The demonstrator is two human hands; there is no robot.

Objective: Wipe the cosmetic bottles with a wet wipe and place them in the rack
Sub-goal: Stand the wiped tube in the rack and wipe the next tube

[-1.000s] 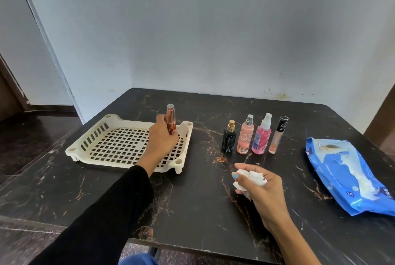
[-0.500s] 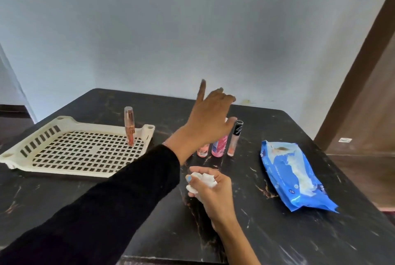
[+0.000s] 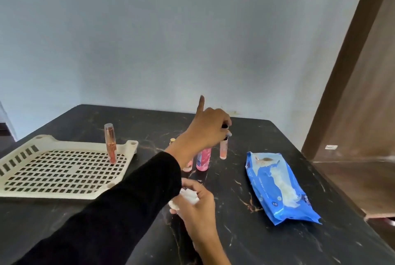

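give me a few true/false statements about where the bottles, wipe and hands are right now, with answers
1. One rose-gold tube stands upright in the cream rack. True.
2. The right hand holds the crumpled wet wipe. True.
3. The blue wipes pack lies inside the rack. False: it lies on the table, to the right of the bottles.
4. The left hand rests flat on the table. False: it is raised, its fingers at the cap of the slim gloss tube.
5. The pink spray bottle stands on the table. True.

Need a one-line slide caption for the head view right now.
Left hand grips the lip-gloss tube; right hand holds the wipe.
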